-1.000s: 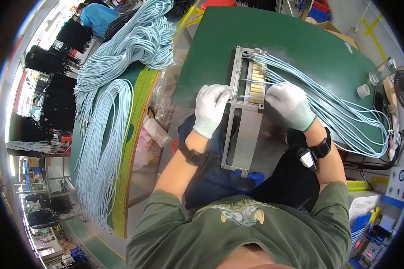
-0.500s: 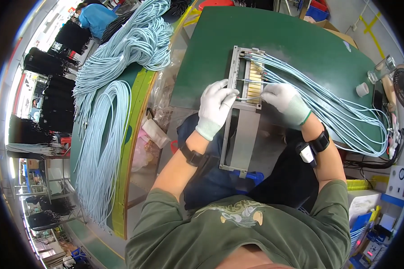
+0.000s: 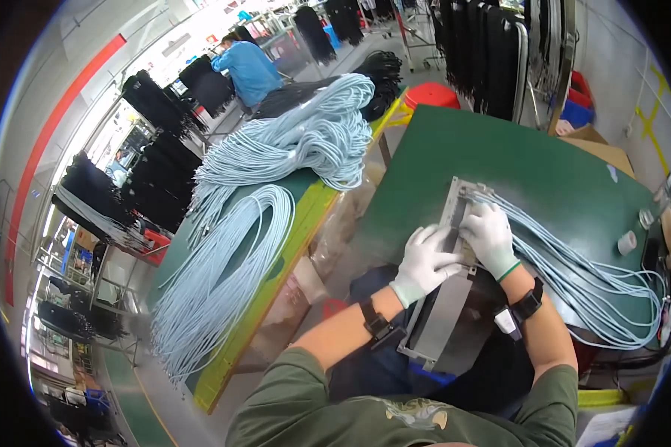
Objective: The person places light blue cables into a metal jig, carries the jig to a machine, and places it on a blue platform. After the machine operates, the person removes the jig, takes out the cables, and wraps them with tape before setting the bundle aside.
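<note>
A long metal fixture (image 3: 443, 319) lies over the near edge of the green table, its lower end above my lap. Light blue cables (image 3: 574, 277) run from its upper part to the right in a loose bundle. My left hand (image 3: 426, 262), in a white glove, rests at the fixture's left rail, thumb and forefinger closed toward its middle. My right hand (image 3: 489, 237), gloved too, is curled over the slotted part and covers most of it. What either hand's fingertips hold is hidden or too small to make out.
On the left, a yellow-edged bench (image 3: 265, 305) carries a large coil of light blue cables (image 3: 306, 141) and a looped bundle (image 3: 224, 276). A white cup (image 3: 627, 243) and a glass jar (image 3: 646, 217) stand at the table's right. A person in blue (image 3: 249, 71) sits far off.
The view has tilted up and swung, showing more of the room. My right hand has moved from the fixture's right side up over its slots; my left hand stays by the left rail.
</note>
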The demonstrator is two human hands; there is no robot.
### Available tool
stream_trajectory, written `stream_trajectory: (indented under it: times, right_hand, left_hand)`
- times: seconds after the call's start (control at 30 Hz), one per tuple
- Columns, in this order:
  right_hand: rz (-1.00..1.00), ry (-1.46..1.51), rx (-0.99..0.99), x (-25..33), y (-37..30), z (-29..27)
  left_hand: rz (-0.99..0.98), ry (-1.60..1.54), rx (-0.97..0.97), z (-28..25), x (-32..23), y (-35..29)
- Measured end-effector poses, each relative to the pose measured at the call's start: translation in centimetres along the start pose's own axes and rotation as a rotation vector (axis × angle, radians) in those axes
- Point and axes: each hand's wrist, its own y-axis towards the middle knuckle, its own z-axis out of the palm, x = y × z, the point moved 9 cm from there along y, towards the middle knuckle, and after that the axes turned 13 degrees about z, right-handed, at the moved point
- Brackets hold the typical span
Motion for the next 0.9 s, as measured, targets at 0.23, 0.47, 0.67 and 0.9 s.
stream_trajectory:
  times: [0.23,0.47,0.67,0.9]
  right_hand:
    - [-0.052,0.164,0.106,2.8,-2.0,-1.0]
    - [0.11,0.114,0.299,-0.7,-2.5,-3.2]
    - [0.059,0.223,0.289,-2.2,-3.0,-2.7]
    - [0.068,0.021,0.268,-2.4,-2.0,-2.4]
  left_hand:
    - [-0.112,-0.159,-0.204,-2.0,2.6,0.1]
    - [-0.322,-0.306,-0.317,-2.6,3.8,-1.5]
    - [-0.223,-0.149,-0.261,-2.0,4.5,-1.6]
    - [-0.252,-0.217,-0.214,-1.7,5.4,-0.8]
